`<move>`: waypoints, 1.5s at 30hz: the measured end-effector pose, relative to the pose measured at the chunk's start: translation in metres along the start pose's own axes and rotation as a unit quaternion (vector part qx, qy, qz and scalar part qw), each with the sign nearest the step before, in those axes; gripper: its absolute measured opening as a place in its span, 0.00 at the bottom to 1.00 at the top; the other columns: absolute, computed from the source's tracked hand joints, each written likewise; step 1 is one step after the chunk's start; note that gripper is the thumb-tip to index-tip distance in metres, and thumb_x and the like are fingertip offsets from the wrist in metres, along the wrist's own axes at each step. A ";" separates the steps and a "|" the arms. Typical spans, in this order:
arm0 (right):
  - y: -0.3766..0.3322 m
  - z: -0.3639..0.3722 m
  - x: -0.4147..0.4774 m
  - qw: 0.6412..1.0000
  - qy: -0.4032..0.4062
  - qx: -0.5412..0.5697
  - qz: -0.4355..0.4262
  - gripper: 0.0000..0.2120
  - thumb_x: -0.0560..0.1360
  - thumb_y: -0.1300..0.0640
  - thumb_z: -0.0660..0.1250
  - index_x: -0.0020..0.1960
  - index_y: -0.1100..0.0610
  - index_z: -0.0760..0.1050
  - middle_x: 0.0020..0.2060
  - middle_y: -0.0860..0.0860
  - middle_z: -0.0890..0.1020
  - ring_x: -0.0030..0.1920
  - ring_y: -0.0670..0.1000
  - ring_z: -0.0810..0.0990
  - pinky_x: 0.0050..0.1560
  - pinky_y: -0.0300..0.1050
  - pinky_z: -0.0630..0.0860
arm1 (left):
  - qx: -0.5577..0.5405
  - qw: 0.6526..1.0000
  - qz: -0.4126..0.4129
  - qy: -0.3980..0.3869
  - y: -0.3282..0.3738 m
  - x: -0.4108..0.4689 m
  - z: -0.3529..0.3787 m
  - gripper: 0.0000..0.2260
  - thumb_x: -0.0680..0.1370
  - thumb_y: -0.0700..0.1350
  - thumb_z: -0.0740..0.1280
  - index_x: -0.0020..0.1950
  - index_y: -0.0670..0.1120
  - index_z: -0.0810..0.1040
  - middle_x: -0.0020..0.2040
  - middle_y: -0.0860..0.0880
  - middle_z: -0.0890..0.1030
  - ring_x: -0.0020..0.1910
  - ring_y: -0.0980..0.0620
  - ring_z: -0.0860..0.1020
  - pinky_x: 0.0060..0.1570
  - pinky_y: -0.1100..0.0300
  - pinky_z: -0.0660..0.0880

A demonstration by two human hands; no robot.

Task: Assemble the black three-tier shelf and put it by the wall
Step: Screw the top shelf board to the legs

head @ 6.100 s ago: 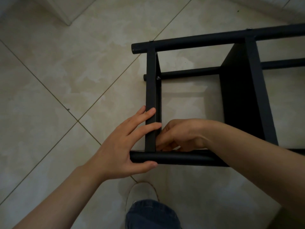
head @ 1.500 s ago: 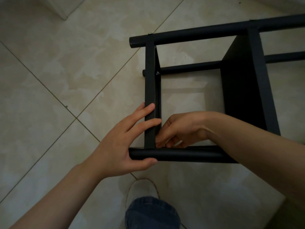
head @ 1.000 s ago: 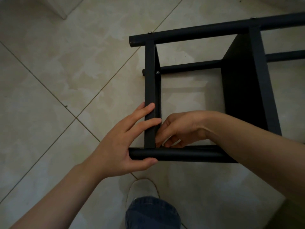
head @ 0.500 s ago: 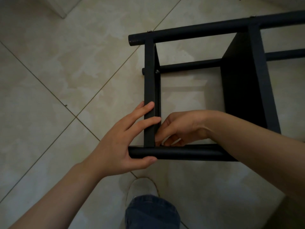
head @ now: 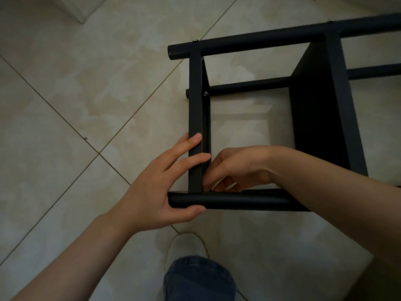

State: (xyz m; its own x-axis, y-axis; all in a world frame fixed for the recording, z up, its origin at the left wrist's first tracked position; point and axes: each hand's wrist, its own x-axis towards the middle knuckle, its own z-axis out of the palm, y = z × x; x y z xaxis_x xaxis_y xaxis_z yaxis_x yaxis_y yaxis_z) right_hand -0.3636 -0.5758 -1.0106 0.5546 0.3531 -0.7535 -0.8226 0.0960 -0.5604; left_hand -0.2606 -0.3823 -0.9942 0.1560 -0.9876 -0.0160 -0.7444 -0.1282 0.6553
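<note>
The black shelf [head: 321, 118] lies on its side on the tiled floor. My left hand [head: 156, 190] clamps its near left corner: the thumb lies against the near tube [head: 238, 200] and straight fingers rest across the end panel [head: 195, 105]. My right hand [head: 236, 168] reaches inside the frame. Its curled fingertips pinch at the inner corner where the end panel meets the near tube; what they hold is hidden. A screw head [head: 204, 93] shows at the far inner corner, below the far tube [head: 260, 40].
My white shoe [head: 184, 246] and jeans-clad knee [head: 199, 279] are just in front of the shelf. A white base corner [head: 86, 9] stands at the top left. Pale tiled floor [head: 76, 105] spreads to the left.
Both hands stay at the same corner. The right fingertips shift only slightly against the joint. The shelf has not moved on the floor.
</note>
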 end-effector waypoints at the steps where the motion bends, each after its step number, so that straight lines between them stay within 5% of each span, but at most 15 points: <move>1: 0.000 0.001 0.001 1.000 -0.002 -0.001 0.001 0.12 0.75 0.58 0.70 0.34 0.51 0.85 0.37 0.48 0.84 0.41 0.48 0.80 0.48 0.42 0.75 | -0.002 1.000 0.000 0.000 0.000 0.000 0.000 0.33 0.73 0.59 0.71 0.75 0.49 0.68 0.82 0.48 0.59 0.81 0.49 0.56 0.77 0.57 0.59; 45: -0.003 0.001 0.003 1.000 -0.016 0.008 -0.014 0.09 0.75 0.60 0.70 0.36 0.52 0.84 0.38 0.49 0.84 0.38 0.46 0.80 0.47 0.41 0.74 | 0.003 1.000 -0.004 0.001 0.002 -0.001 0.000 0.33 0.73 0.60 0.71 0.75 0.49 0.68 0.82 0.48 0.59 0.81 0.50 0.56 0.77 0.59 0.59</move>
State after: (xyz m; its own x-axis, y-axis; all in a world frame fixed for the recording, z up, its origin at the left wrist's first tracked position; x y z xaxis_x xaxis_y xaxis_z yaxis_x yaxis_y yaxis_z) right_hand -0.3599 -0.5736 -1.0111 0.5738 0.3801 -0.7255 -0.8085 0.1211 -0.5760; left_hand -0.2623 -0.3820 -0.9930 0.1626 -0.9865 -0.0204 -0.7465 -0.1365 0.6513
